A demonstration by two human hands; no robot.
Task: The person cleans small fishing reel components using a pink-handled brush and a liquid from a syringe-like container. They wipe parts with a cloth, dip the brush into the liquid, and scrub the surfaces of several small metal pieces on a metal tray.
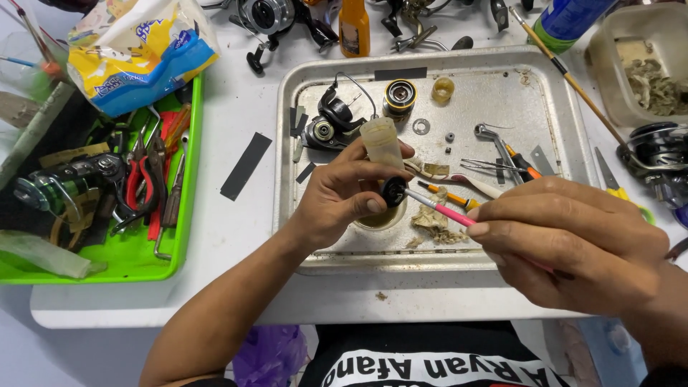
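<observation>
One small black round part (393, 190) is pinched in the left hand (344, 197), thumb and fingers closed on it above the near middle of the metal tray (287, 143). The right hand (573, 240), grip closed on a pink-handled brush (438, 206), has the tip touching that part. By the look of it the work is midway: a stripped reel body (331, 122), a spool (399, 97), a washer (421, 127) and small bits lie loose farther back on the tray, not reassembled. A small dish (382, 218) sits under the part, a pale bottle (382, 142) just beyond it. On the white tabletop (236, 236) to the left stands a green tool tray (188, 208).
</observation>
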